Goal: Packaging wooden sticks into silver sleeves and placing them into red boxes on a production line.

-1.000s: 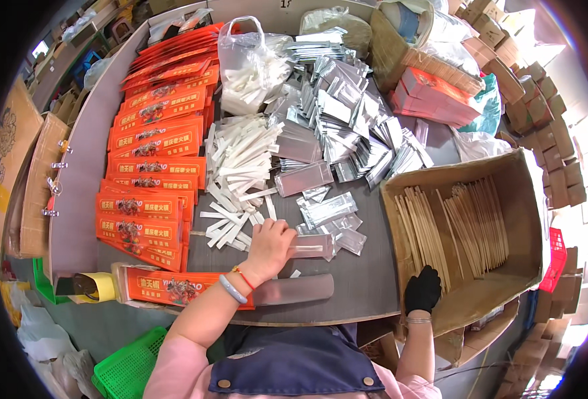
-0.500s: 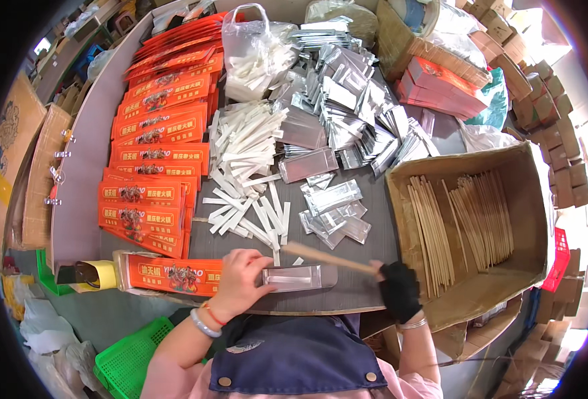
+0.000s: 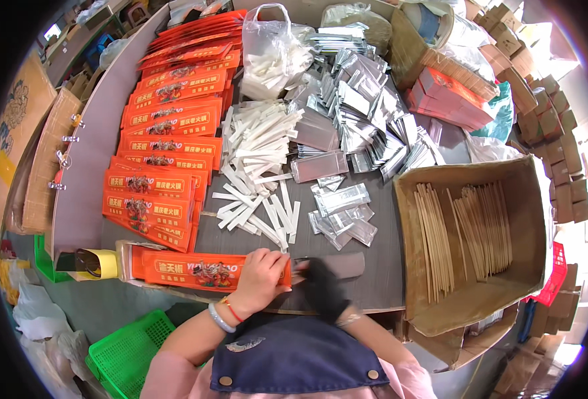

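Observation:
My left hand (image 3: pixel 262 276) is closed around the right end of a red printed paper sleeve (image 3: pixel 194 271) lying at the table's front edge. At that same end is my right hand (image 3: pixel 322 289), in a black fingerless glove, its fingertips drawn together against the sleeve's mouth. What those fingertips hold is hidden and slightly blurred. Beyond the gloved hand, a flat clear packet (image 3: pixel 345 265) sticks out to the right. Just behind my hands lie loose white paper-wrapped strips (image 3: pixel 284 216) and several clear and silvery packets (image 3: pixel 342 199).
Overlapping red sleeves (image 3: pixel 149 193) line the left side. Behind the white strips stands a clear plastic bag (image 3: pixel 265 40); silvery packets (image 3: pixel 357 100) are heaped to its right. An open cardboard box (image 3: pixel 467 309) at right holds wooden chopsticks (image 3: pixel 483 226). A green basket (image 3: pixel 134 346) sits below left.
My right hand has come left from beside the box to the sleeve; the wooden stick it held no longer shows. My left hand has moved from the clear packet onto the sleeve's end.

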The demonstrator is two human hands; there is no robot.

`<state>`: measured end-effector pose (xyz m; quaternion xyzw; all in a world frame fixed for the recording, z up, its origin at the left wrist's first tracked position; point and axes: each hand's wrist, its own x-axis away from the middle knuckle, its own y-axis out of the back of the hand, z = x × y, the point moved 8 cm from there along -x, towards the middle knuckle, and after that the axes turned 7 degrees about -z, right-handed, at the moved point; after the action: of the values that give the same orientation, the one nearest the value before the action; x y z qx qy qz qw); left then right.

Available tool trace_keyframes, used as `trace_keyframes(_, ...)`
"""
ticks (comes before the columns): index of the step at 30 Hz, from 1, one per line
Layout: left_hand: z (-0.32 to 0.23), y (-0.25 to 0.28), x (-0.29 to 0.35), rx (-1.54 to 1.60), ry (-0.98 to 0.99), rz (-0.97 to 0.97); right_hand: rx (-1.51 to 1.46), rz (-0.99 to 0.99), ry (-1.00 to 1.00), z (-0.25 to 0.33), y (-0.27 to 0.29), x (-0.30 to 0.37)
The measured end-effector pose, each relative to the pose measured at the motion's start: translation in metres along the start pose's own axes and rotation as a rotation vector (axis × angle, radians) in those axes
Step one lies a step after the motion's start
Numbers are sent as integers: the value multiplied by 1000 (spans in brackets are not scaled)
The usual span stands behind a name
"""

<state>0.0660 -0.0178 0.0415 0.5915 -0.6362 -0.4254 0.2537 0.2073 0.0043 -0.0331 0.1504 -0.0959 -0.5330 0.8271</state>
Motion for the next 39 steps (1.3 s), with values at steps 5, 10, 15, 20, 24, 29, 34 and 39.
trace_keyframes(5,-8,-1,-8,-129,-183,178,727,-35,350,92,36,-25)
trace_keyframes(10,15,66,-46,-79,-216,269,713,-58,239,74,82,-20)
trace_keyframes(15,79,106,-7,-234,236,-230,742,-151,282,81,97,-14)
trace_keyframes(20,67,20,49,-105,515,-174,791,-11,210,75,78,-9)
trace_keyframes(24,74,19,48,-11,502,-198,815,100,243,89,71,-12)
trace_keyframes(29,72,18,48,5,536,-155,668,294,224,77,12,-18)
trace_keyframes(34,91,29,20,128,413,-155,549,120,435,85,-6,-26)
trace_keyframes(39,119,35,-40,-120,316,-258,703,-418,32,10,167,-7)
